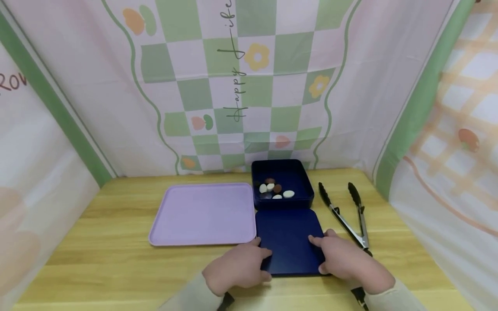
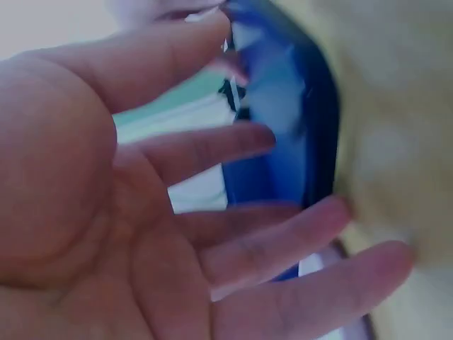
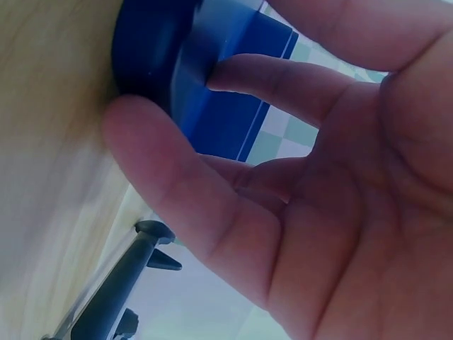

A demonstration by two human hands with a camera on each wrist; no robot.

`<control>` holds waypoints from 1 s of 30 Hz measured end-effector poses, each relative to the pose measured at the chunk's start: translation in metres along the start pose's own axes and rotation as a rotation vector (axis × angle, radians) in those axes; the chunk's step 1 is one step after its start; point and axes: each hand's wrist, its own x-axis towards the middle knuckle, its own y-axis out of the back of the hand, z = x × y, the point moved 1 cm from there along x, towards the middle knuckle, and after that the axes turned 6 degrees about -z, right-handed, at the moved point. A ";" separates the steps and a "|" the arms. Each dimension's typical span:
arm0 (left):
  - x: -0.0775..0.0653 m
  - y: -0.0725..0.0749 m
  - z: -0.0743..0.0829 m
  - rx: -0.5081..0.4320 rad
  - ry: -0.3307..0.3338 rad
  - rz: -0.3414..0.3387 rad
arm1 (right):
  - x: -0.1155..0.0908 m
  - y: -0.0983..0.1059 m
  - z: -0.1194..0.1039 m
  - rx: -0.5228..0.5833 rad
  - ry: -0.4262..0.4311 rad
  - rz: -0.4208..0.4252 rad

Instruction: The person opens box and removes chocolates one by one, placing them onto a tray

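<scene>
The left hand [image 1: 238, 266] and right hand [image 1: 346, 261] were seen unclenched, fingers extended, and both sides of the blue lid [image 1: 291, 242] were touched. It was located towards the right edge of the surface [image 1: 116, 263], just before the box [image 1: 285, 204]. Apparently it was being positioned; next, even contact would be needed.

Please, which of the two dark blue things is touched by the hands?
The flat lid: the left hand and right hand touch its opposite sides. The other, an open box, stands beyond it, untouched.
</scene>
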 end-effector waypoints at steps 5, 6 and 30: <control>-0.020 0.016 -0.030 -0.052 0.034 0.130 | 0.000 0.000 -0.001 -0.005 -0.004 -0.006; -0.024 0.019 -0.039 -0.072 0.058 0.175 | 0.000 0.001 -0.002 -0.009 -0.006 -0.008; -0.098 0.015 -0.193 -0.254 0.357 0.296 | 0.003 0.003 0.000 0.000 -0.020 -0.023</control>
